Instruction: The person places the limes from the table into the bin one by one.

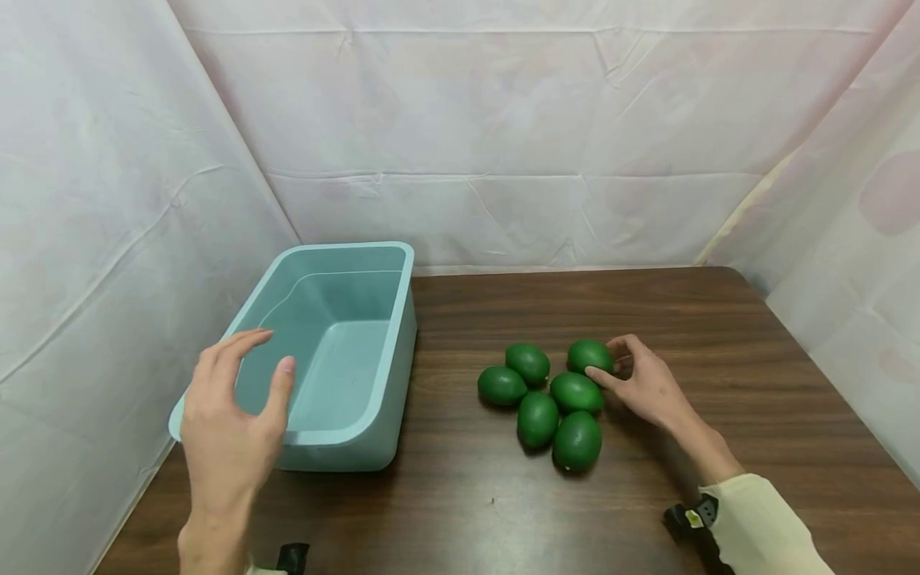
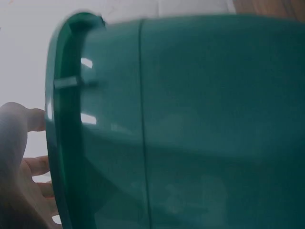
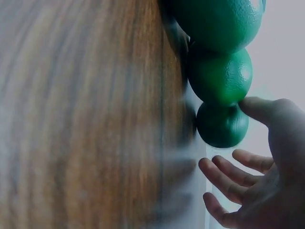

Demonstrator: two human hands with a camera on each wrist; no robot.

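The right hand (image 1: pixel 647 387) has its thumb tip on the near side of the far-right lime (image 1: pixel 589 355), with the fingers (image 1: pixel 624 345) curled loosely round its right side; the right wrist view shows the thumb (image 3: pixel 257 109) touching that lime (image 3: pixel 222 125) while the other fingers (image 3: pixel 224 179) hang spread and apart from it, so the grip is not closed. That lime lies on the counter (image 1: pixel 719 319) at the far right of a cluster of six. Just nearer it is a second lime (image 1: pixel 576 392), touching or almost touching the thumb. Left of these sit a far lime (image 1: pixel 528 362) and a leftmost lime (image 1: pixel 501 386); nearer the person are two more, one (image 1: pixel 537 419) left of the other (image 1: pixel 577 441). All six lie close together, right of the counter's middle.

The left hand (image 1: pixel 228 427) hovers open over the near left corner of the tub (image 1: pixel 391 399), fingers (image 1: pixel 240 347) spread and gently bent, thumb (image 1: pixel 282 383) out, holding nothing. In the left wrist view the tub's wall (image 2: pixel 205 124) fills the picture, with the fingers (image 2: pixel 35 164) at its rim side; whether they touch it I cannot tell. The pale blue tub stands empty at the counter's left edge, well apart from the limes.

A cream sleeve (image 1: pixel 762 527) covers the right forearm. White sheeting (image 1: pixel 503 120) hangs behind and on both sides
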